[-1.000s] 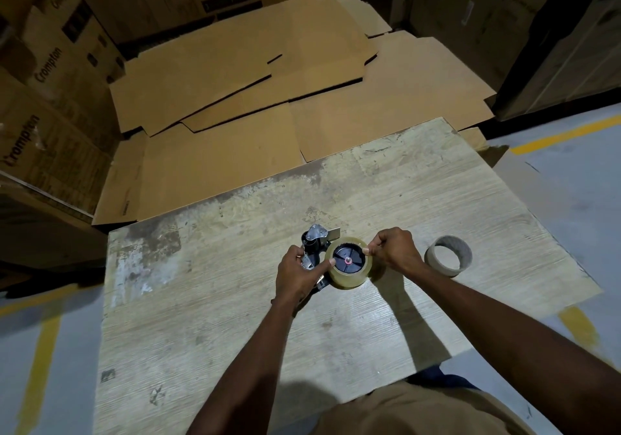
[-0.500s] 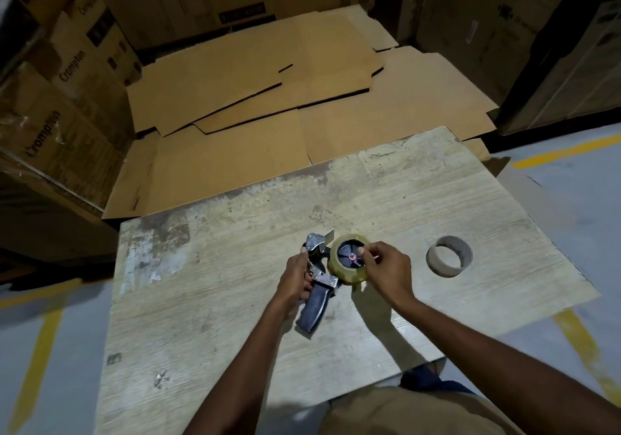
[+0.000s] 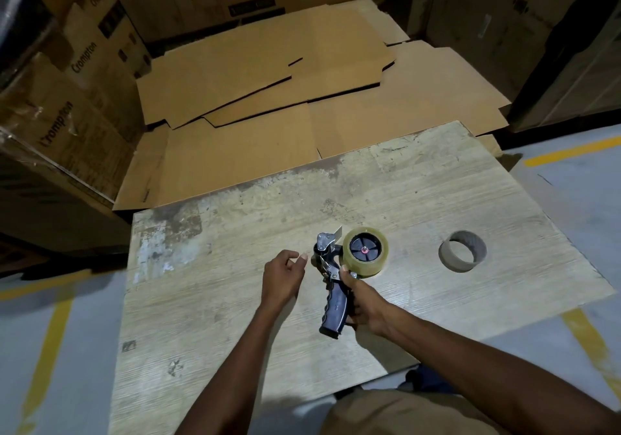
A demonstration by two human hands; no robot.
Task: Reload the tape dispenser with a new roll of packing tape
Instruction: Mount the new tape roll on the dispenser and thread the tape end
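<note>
Gripping the dark handle, the right hand [image 3: 362, 304] is holding the tape dispenser [image 3: 331, 288] near the middle of the tabletop [image 3: 218, 317], its fingers wrapped round the grip and the thumb lying up by the metal frame. The new roll [image 3: 367, 253] of clear packing tape is sitting on the dispenser's black hub, on the side away from the left hand. Whether the roll is resting on the tabletop or hanging just above it cannot be told.

The left hand [image 3: 283, 276] is hovering just beside the dispenser's head without touching it, fingers [image 3: 302, 258] loosely curled and apparently holding nothing. An empty core [image 3: 463, 255] is standing well apart to the right, and flattened cardboard [image 3: 268, 81] is lying beyond the tabletop.

The mounting step is looking done, so the job seems to be moving on to threading. The next move is likely calling for the left hand to find the tape's free end, peel it up, and feed it under the roller toward the blade, sticky side facing out, while the right hand is keeping the dispenser steady. No free end is showing clearly here.
</note>
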